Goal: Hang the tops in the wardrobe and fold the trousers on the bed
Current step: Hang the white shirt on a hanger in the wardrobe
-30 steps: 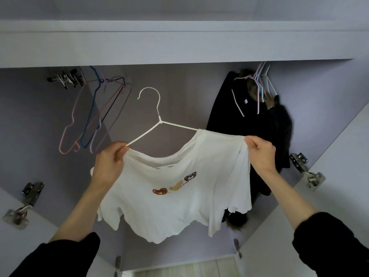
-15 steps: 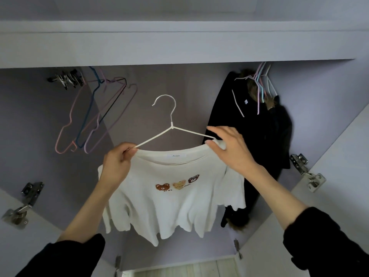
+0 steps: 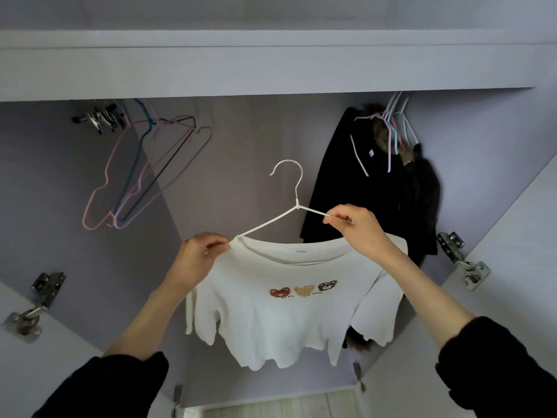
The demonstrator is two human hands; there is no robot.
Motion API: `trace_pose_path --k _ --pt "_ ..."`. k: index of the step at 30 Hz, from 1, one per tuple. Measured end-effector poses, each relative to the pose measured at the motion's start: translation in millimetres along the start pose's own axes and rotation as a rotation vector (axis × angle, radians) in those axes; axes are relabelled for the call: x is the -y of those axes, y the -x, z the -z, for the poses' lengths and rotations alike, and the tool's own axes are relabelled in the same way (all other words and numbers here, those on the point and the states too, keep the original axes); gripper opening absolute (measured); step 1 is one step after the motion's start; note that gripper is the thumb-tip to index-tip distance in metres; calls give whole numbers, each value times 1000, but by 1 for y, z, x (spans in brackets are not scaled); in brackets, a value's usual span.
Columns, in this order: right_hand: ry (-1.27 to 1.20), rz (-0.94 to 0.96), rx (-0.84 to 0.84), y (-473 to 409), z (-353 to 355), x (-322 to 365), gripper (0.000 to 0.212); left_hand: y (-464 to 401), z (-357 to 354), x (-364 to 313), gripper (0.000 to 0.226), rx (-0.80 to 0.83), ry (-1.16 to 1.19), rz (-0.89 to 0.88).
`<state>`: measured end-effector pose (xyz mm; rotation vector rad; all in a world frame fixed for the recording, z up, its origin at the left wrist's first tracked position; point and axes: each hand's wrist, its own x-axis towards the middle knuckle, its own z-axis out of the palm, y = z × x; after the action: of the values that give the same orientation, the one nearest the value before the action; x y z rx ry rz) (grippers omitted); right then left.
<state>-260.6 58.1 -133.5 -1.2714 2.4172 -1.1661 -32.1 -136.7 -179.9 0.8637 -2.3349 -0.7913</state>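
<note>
White top (image 3: 280,309) (three little bear faces on the front) hangs on a thin white hanger (image 3: 283,206), held up inside the wardrobe (image 3: 271,67). Left hand (image 3: 200,256) pinches the top's collar at the hanger's left end. Right hand (image 3: 360,229) pinches the hanger's right arm. Empty hangers (image 3: 141,173) dangle left of the top; a black coat (image 3: 373,182) hangs to its right.

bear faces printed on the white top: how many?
3, in a row across the chest of the white top: a brown bear face on the left, a tan one in the middle, a dark one on the right. No fold covers that row.
</note>
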Motion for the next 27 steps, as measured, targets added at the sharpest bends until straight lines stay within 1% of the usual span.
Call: trace_pose_path --k 5,8,10,11,13,15,18,21,23,25,27 --pt "35 -66 -36 3 8 -10 12 -3 -18 -6 9 -37 -15 -12" --pt "51 -147 -66 1 13 -12 13 -5 -22 -15 18 -19 -54 -65" --pt "12 -215 -64 -4 16 -11 12 -7 -22 -23 24 6 -97 -114" --pt "-58 -262 -46 -7 18 -10 12 -9 -21 -29 27 13 -117 -132" --pt "-275 -387 19 -14 22 -7 15 -14 -17 -46 31 -13 -158 -172" --pt "-408 -490 107 -21 25 -5 19 -16 -11 -70 33 -79 -187 -289" --pt "-536 -490 141 -32 32 -8 29 -22 -1 -109 41 -252 -293 -580" --pt "-739 -465 140 -40 39 -14 31 -31 8 -139 55 -421 -471 -796" --pt "-932 -443 134 -47 43 -18 30 -42 13 -154 68 -504 -594 -813" --pt "-1080 -419 99 -57 47 -21 30 -55 16 -165 81 -547 -703 -745" --pt "-1163 -402 57 -68 49 -23 32 -64 15 -168 88 -557 -768 -679"
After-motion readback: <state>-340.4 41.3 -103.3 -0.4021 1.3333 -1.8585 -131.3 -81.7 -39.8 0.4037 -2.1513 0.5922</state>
